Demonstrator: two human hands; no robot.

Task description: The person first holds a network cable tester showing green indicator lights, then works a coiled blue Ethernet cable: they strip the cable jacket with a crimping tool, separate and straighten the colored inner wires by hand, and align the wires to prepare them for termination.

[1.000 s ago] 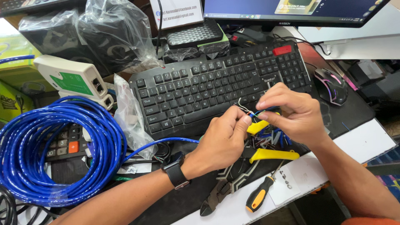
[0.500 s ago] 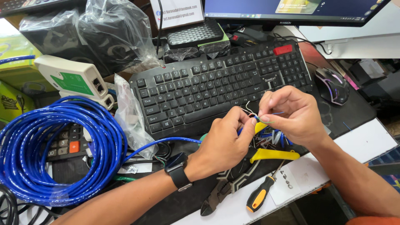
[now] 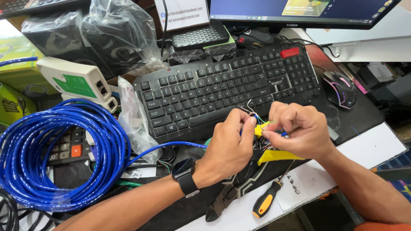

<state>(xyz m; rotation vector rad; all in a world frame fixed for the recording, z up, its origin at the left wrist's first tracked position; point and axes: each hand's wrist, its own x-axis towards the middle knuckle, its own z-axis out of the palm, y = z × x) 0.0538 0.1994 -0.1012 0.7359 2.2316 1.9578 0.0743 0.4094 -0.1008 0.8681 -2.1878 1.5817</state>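
the screwdriver (image 3: 266,201) and pliers (image 3: 227,196) lie nearest, partly under the wrists. both hands, left hand (image 3: 229,147) and right hand (image 3: 295,128), pinch the blue cable's (image 3: 171,147) wire ends (image 3: 252,112) before the keyboard (image 3: 222,85); the yellow tool (image 3: 276,156) is mostly hidden. the hands have shifted slightly left.

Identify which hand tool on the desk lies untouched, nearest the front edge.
The screwdriver with the orange-and-black handle, lying alone on the white sheet. The yellow-handled tool lies under the hands, and the dark pliers lie farther left.
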